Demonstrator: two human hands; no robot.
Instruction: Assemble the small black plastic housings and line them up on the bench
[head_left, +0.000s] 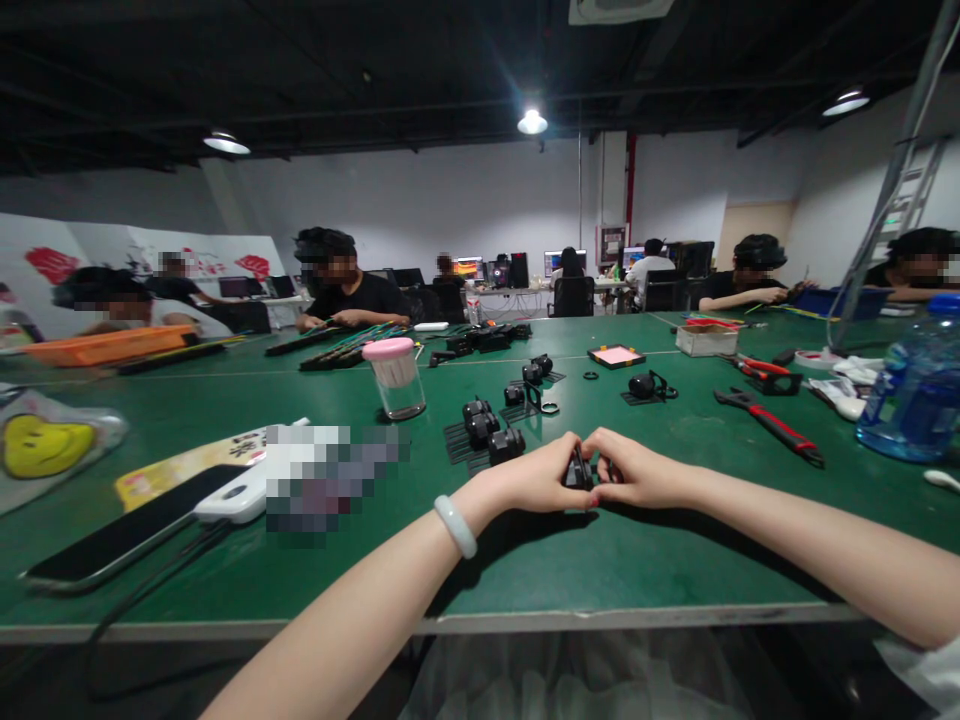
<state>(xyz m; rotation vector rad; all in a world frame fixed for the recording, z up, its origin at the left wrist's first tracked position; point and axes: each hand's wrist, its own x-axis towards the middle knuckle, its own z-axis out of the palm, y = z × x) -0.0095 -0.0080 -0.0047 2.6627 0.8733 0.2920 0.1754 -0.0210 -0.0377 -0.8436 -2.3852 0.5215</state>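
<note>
My left hand and my right hand meet on the green table, fingers curled together around a small black part. Both hands grip it, resting on the tabletop near the front edge. A pale bangle sits on my left wrist. Just beyond my hands lie several similar black parts on flat black pieces, with more of them farther back.
A clear jar with a pink lid stands left of centre. A phone and white case lie at the left. Red-handled pliers and a blue water bottle are at the right. Other people sit at the far side.
</note>
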